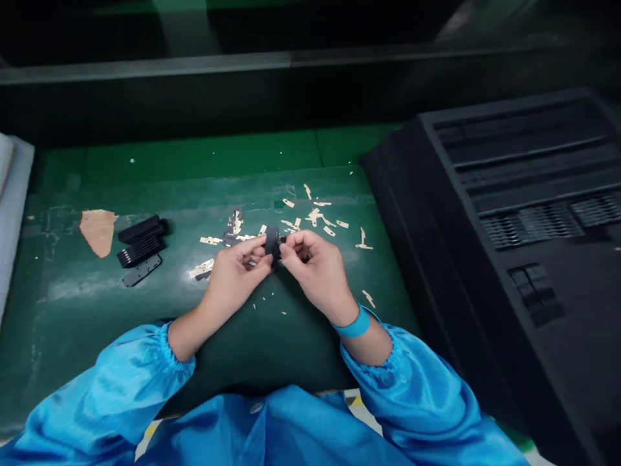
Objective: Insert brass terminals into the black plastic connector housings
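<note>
Over the green mat, my left hand is closed on a small black plastic part, holding it upright between thumb and fingers. My right hand, with a blue band at the wrist, pinches at the right side of that part; what its fingertips hold is too small to name. Beyond both hands lie several loose pale flat pieces. More pale and dark pieces are heaped just past my left hand. Further left rest several black slotted parts and a flat dark plate.
A brown paper-like scrap lies at the left of the green work surface. On the right stands a large black foam tray with rows of dark parts in its slots. A pale block borders the left edge.
</note>
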Motion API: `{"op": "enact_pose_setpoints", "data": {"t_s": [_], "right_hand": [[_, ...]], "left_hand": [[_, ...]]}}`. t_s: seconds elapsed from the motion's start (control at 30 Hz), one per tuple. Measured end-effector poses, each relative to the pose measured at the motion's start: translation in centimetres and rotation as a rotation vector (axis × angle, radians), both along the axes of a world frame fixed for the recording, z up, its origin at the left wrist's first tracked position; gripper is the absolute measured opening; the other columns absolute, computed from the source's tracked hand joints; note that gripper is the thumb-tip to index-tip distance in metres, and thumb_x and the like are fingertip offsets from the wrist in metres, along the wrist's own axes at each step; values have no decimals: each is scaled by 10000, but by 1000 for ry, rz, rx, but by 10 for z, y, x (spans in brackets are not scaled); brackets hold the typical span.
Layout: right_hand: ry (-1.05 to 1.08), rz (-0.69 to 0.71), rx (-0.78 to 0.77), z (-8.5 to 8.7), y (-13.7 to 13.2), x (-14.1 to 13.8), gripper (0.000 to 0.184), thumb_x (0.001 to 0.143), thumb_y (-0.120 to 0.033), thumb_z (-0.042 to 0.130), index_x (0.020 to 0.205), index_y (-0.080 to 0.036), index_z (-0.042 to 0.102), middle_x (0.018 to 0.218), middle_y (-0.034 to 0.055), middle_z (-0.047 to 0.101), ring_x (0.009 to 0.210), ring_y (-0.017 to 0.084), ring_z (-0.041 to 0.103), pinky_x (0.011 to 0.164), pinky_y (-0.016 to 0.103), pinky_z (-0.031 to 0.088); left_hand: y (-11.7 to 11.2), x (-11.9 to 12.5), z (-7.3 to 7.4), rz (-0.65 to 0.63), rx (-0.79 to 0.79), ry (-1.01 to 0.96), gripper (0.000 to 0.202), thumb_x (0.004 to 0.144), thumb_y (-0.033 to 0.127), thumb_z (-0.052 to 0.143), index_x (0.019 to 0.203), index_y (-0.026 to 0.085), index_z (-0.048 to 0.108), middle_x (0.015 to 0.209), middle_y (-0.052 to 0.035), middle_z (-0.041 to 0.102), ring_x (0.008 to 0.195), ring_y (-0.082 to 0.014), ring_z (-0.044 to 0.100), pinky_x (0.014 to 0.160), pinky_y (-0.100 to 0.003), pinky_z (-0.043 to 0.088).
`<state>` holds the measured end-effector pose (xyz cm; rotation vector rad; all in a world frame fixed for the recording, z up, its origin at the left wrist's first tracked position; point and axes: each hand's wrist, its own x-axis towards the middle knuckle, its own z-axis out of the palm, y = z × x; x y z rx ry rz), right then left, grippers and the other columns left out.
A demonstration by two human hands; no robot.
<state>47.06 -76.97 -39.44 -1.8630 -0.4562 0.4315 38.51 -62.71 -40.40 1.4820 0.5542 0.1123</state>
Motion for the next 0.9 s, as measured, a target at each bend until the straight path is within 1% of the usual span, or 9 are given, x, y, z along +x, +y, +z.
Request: {"op": "enact_pose_setpoints", "data": {"t_s": [0.17, 0.3, 0.53, 0.77, 0.9], "right_hand": [[30, 10, 30, 0, 2, 1, 102, 855, -264, 594, 770, -221, 559, 644, -51, 560, 558, 98, 500, 551, 238, 409], [61, 28, 48, -2, 2, 3, 94, 849, -261, 600, 772, -219, 566, 643, -56, 547, 558, 93, 485, 545, 235, 398], [82, 32, 60, -3, 2, 2, 104, 850, -269, 605, 768, -215, 569, 636, -57, 548, 550, 89, 474, 526, 233, 376], [82, 26, 69, -4, 3, 3, 111, 837, -282, 612, 760, -209, 578, 611, -57, 548, 528, 87, 470, 504, 232, 352], [70, 31, 71, -6, 2, 4, 108, 845, -277, 614, 767, -209, 582, 615, -58, 549, 532, 87, 480, 513, 233, 359]], "left_hand": [[-2, 1, 1, -9, 35, -4, 427, 759, 249, 768, 1178, 165, 769, 782, 13, 702, 675, -120, 665, 721, -301, 627], [0, 2, 4, -28, 60, -19, 387, 768, 268, 760, 1145, 183, 786, 738, 27, 684, 658, -120, 652, 675, -277, 602], [1, 1, 4, -19, 54, -12, 399, 751, 269, 781, 1137, 168, 784, 738, 27, 670, 663, -124, 665, 646, -259, 568], [1, 2, 6, -15, 30, -4, 407, 747, 270, 766, 1136, 152, 785, 741, 24, 683, 660, -119, 663, 664, -257, 556], [1, 2, 7, -26, 44, -3, 406, 755, 260, 766, 1146, 153, 782, 757, 19, 701, 669, -120, 671, 657, -248, 540]]}}
